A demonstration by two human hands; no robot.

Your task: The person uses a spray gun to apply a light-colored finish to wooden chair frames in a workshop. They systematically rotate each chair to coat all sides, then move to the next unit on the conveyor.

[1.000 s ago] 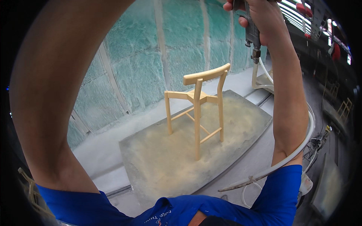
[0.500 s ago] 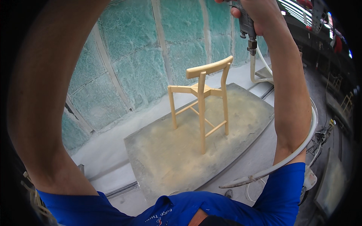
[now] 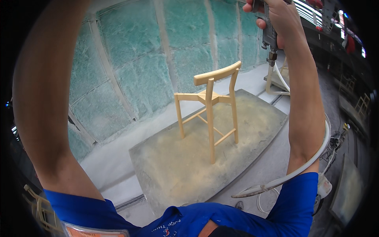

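Observation:
Raised high at the upper right, my right hand [image 3: 281, 19] is closed around the grip of a metal spray gun [image 3: 269, 35]. A pale hose [image 3: 269, 81] hangs from the fitting at the gun's lower end. My left arm reaches up along the left side, and its hand lies beyond the upper edge of the picture. A light wooden chair frame [image 3: 218, 74], with a curved backrest and thin rails between its legs, stands upright on a grey board [image 3: 169, 177] dusted with yellowish overspray. The gun is apart from the chair, above and to its right.
Behind the chair rises a green, fibrous filter wall [image 3: 140, 79] with pale vertical strips. A thicker hose [image 3: 292, 173] loops around my right upper arm. Another board [image 3: 342, 193] stands at the right edge. More chair frames [image 3: 41, 207] show at the lower left and far right.
My right hand has moved a little down and right in the picture with the spray gun. My left arm has shifted slightly left. The chair appears in nearly the same place.

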